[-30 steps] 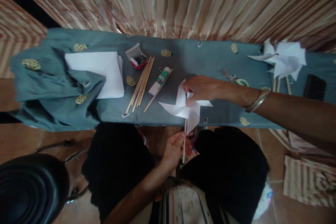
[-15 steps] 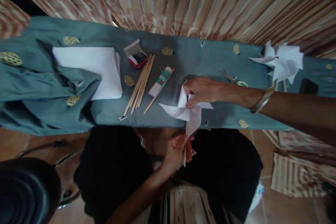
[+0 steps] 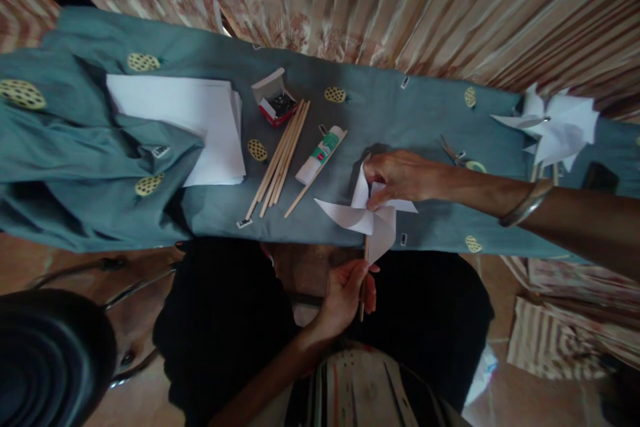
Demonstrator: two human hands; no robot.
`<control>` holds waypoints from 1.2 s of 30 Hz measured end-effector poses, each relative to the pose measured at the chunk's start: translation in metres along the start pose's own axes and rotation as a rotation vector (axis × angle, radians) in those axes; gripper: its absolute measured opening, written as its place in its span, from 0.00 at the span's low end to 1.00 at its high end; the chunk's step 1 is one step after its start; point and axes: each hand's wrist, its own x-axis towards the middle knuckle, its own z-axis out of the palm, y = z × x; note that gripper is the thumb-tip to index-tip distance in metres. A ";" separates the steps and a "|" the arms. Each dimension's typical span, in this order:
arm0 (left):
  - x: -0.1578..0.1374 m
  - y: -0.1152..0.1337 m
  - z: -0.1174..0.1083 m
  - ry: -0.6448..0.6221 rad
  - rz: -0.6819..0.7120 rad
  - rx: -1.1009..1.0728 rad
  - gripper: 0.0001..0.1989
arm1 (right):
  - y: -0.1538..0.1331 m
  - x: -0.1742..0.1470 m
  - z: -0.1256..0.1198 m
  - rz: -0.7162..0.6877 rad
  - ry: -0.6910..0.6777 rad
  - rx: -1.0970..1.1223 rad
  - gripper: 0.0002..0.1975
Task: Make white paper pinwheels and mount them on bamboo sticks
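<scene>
A white paper pinwheel (image 3: 383, 230) on a thin wooden stick (image 3: 362, 307) reaches over the table's front edge. My left hand (image 3: 345, 297) is closed round the lower part of that stick, above my lap. At the pinwheel's middle, my right hand (image 3: 395, 180) pinches the paper, its thumb near the centre and its fingers behind a curled blade. Whatever fastens the centre is hidden by the thumb. To the left lie a glue stick (image 3: 320, 155) with a single wooden stick (image 3: 305, 193) against it and several more wooden sticks (image 3: 281, 160).
An open small box (image 3: 275, 107) of dark pins or tacks stands behind the sticks. Stacked white paper (image 3: 200, 127) lies left on the teal cloth (image 3: 390, 113). To the right are scissors (image 3: 455, 153), finished white pinwheels (image 3: 560, 120) and a dark phone-like object (image 3: 600, 177). A black stool (image 3: 50, 353) stands lower left.
The whole view has shifted slightly, so the table items appear a little further right. Both hands keep their hold on the pinwheel and its stick, with little other movement.
</scene>
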 end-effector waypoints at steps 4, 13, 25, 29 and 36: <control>0.001 -0.001 0.000 -0.012 0.005 -0.003 0.29 | 0.000 0.000 0.001 0.009 -0.006 -0.014 0.13; -0.001 0.003 0.003 0.022 -0.043 0.019 0.27 | 0.003 0.003 0.004 -0.026 0.020 -0.040 0.12; -0.009 0.002 -0.004 0.055 -0.005 0.017 0.29 | 0.002 -0.015 0.007 -0.040 0.108 -0.032 0.15; -0.016 0.001 -0.004 0.097 0.006 0.032 0.31 | 0.004 -0.030 0.014 0.003 0.204 0.122 0.18; -0.018 0.003 -0.005 0.157 0.041 -0.012 0.33 | 0.003 -0.083 0.074 0.144 0.800 0.534 0.21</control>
